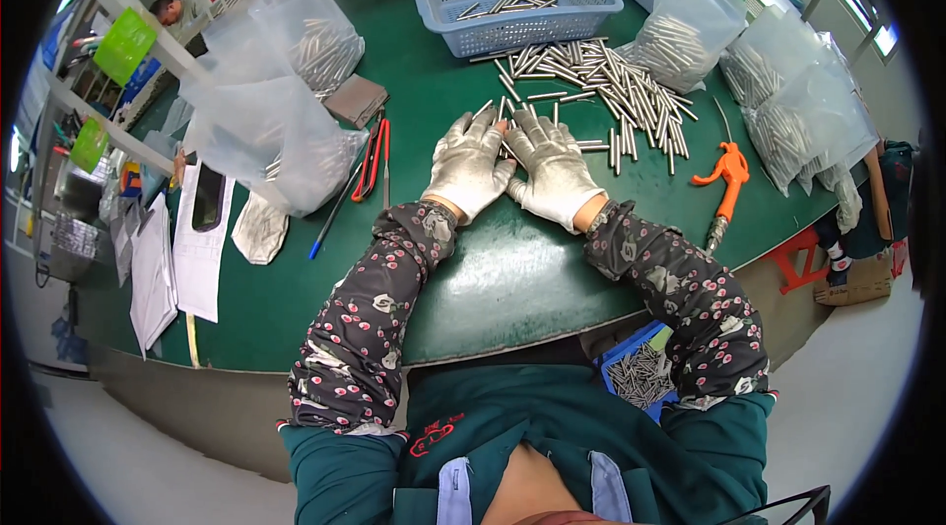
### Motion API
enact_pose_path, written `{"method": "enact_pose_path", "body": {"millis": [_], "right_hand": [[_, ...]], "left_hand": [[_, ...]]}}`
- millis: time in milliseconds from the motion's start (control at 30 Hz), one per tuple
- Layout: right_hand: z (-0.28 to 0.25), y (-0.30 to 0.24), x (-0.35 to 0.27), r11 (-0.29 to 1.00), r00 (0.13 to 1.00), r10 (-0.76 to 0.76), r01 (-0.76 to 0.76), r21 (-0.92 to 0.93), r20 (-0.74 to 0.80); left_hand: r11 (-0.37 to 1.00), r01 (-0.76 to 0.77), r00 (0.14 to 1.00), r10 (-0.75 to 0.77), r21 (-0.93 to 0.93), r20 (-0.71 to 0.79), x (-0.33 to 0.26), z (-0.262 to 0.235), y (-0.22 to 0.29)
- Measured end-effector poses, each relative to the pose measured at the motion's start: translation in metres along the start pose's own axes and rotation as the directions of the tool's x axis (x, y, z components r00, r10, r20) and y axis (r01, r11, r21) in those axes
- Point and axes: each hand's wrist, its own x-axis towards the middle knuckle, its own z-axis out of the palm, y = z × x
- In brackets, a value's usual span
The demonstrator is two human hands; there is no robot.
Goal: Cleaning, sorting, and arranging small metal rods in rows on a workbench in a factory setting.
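My left hand and my right hand, both in worn whitish gloves, lie side by side on the green table, thumbs touching or nearly so. Their fingers stretch forward, flat over several short metal pins whose ends show around the fingertips. What lies under the palms is hidden. Just beyond my right hand spreads a loose pile of shiny metal pins. Behind the pile stands a light-blue perforated plastic basket with some pins inside.
Plastic bags of pins stand left and right. An orange air gun lies right. Red-handled pliers, a blue pen, papers and a phone lie left. A blue bin sits below the table edge.
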Motion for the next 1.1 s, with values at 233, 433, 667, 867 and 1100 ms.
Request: {"method": "enact_pose_path", "body": {"millis": [233,433,667,867,1100], "right_hand": [[-0.007,-0.038,-0.06,0.995,0.996,-0.094,0.094,0.024,-0.008],[-0.008,-0.06,-0.098,0.985,0.984,-0.169,0.171,0.026,-0.052],[-0.024,-0.049,-0.113,0.967,0.954,-0.169,0.209,0.144,-0.248],[-0.037,-0.022,-0.135,0.984,0.978,0.014,0.023,0.176,-0.207],[-0.037,-0.023,-0.144,0.996,0.97,0.017,0.005,0.091,-0.241]], "left_hand": [[0.997,-0.07,0.997,0.07,-0.013,0.019,-0.073,-0.015,0.016],[0.994,-0.105,0.994,0.105,0.036,-0.015,-0.122,-0.017,0.028],[0.985,-0.159,0.978,0.148,-0.062,-0.147,-0.131,-0.023,0.028],[0.981,-0.148,0.967,0.17,0.126,-0.19,-0.126,-0.062,0.009],[0.976,-0.218,0.973,0.216,0.011,0.08,-0.144,-0.07,0.052]]}}
